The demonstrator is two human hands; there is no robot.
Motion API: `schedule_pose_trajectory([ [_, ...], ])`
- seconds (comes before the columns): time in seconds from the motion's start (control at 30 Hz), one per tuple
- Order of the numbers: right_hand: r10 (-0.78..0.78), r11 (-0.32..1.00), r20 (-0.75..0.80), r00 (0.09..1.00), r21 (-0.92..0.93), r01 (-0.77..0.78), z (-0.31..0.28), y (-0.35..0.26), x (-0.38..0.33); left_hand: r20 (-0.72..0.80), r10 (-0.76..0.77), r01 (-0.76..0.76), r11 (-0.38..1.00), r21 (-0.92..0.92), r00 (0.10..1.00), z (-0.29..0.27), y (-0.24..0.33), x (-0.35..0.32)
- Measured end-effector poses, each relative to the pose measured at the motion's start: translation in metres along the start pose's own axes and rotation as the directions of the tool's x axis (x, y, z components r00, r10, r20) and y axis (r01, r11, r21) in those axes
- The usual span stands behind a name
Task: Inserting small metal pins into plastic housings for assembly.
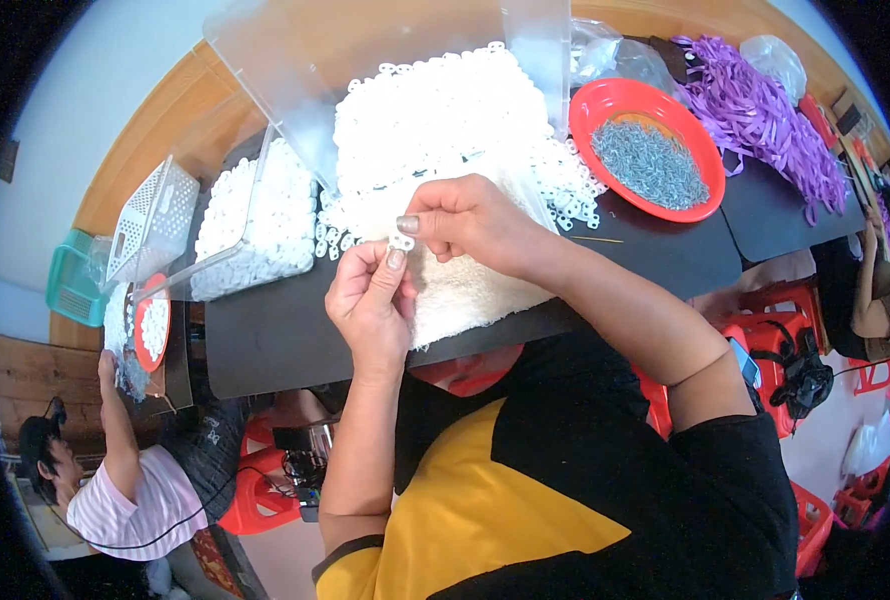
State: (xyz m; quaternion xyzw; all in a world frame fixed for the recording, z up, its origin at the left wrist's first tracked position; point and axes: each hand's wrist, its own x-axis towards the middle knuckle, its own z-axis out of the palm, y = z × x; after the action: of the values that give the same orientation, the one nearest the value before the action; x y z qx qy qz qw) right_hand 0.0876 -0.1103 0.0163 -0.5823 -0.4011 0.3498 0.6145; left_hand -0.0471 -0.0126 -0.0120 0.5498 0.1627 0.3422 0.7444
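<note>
A small white plastic piece with holes (401,242) is pinched upright between the thumb and fingers of my left hand (370,295). My right hand (477,222) is closed in a pinch at the top of that piece, its thumb tip against or just beside it. Whether a tiny part sits in the right fingers is hidden. Both hands are above a cream fluffy cloth (480,305) on the dark table (275,335). Just beyond them lies a big heap of similar white pieces (440,115), spilling from a tipped clear bin (290,55).
A red dish (702,135) of small grey metal pins stands right, beside purple ribbons (755,120). To the left are a clear bin of white pieces (255,225), a white basket (160,215) and a green basket (73,280). Another person (135,490) works at far left; red stools (265,490) stand below.
</note>
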Motion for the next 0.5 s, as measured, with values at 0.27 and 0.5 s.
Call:
schedule_pose_trajectory([
  [0.27, -0.04, 0.998, 0.022, 0.999, -0.046, 0.041, 0.0002, 0.0009, -0.0018, 0.019, 0.017, -0.018, 0.998, 0.052, 1.0, 0.0001, -0.0006, 0.0003],
  [0.5, -0.113, 0.967, -0.038, 0.993, -0.236, 0.101, -0.0005, -0.0047, -0.0023, 0.033, 0.019, -0.022, 0.993, 0.113, 0.999, -0.0025, -0.002, 0.0014],
])
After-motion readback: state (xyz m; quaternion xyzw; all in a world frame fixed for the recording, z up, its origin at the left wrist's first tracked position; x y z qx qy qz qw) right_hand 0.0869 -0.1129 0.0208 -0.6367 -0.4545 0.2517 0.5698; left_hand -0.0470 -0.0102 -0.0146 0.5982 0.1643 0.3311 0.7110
